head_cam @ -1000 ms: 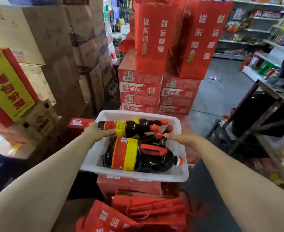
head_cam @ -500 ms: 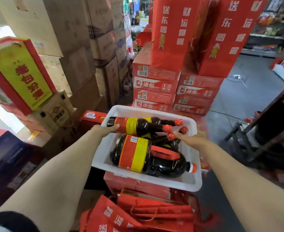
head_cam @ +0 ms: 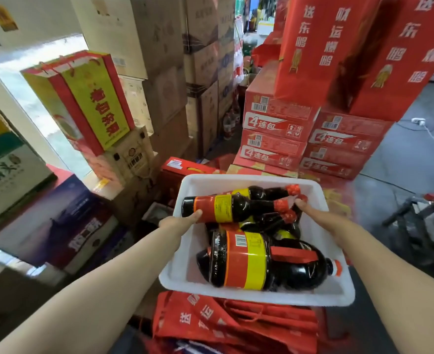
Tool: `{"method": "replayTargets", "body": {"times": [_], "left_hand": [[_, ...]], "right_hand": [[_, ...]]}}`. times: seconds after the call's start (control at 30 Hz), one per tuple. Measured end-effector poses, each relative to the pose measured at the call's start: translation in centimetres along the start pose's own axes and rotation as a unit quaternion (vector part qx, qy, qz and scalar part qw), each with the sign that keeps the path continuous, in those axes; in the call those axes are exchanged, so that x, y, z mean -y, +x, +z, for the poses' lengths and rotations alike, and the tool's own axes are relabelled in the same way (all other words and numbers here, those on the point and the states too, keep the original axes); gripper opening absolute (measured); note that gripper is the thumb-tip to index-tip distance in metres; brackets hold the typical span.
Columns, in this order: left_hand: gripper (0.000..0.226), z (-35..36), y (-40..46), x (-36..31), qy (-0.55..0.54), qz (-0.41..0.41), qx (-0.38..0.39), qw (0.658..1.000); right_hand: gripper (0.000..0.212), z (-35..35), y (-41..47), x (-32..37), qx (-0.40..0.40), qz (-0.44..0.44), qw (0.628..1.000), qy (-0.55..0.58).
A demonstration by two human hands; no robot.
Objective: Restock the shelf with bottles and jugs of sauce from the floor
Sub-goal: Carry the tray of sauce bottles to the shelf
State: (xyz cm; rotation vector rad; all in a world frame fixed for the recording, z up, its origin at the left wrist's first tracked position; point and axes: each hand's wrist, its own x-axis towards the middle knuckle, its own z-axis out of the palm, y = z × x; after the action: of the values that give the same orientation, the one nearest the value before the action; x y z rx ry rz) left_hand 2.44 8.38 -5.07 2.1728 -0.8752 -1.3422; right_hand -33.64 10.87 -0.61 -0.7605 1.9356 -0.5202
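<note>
The left hand grips the left rim of the white tray, its thumb pressed against the base of the top bottle. The right hand holds the far right rim, fingers curled beside the red caps (whether they also pinch a bottle neck cannot be told). Between the 2 hands the top bottle lies on its side, long axis running left to right: base at the left thumb, red cap just beside the right fingers. At least 2 more bottles lie under and behind it, necks also pointing right. Nearer the person, the big jug lies the same way, red handle up, cap at the right wall. Judging by this, the right hand is nearer every neck, the left nearer the bases. No sauce shelf is in view; stacked red cartons stand beyond the tray.
</note>
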Motion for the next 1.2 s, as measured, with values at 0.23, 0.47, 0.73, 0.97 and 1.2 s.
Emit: {"method": "replayTargets", "body": {"times": [0.23, 0.47, 0.73, 0.97, 1.2], "left_hand": [[0.104, 0.1, 0.2, -2.0, 0.02, 0.008, -0.047, 0.999], [0.111, -1.0, -0.4, -1.7, -0.057, -0.004, -0.027, 0.998], [0.093, -4.7, -3.3, 5.6, -0.104, -0.037, 0.011, 0.994], [0.104, -9.6, -8.9, 15.2, -0.142, -0.076, -0.058, 0.985], [0.1, -18.3, -16.2, 28.4, -0.223, -0.111, -0.155, 0.956]], "right_hand": [[0.17, 0.7, 2.1, -1.6, -0.056, 0.037, 0.998, -0.018], [0.134, 2.0, -0.1, -0.5, -0.07, 0.02, 0.997, -0.02], [0.124, 4.6, -5.5, -1.5, -0.047, 0.009, 0.996, -0.076], [0.143, 9.0, -12.1, -4.6, -0.012, -0.009, 0.993, -0.115], [0.141, 18.9, -20.4, -6.6, 0.102, -0.051, 0.981, -0.158]]}}
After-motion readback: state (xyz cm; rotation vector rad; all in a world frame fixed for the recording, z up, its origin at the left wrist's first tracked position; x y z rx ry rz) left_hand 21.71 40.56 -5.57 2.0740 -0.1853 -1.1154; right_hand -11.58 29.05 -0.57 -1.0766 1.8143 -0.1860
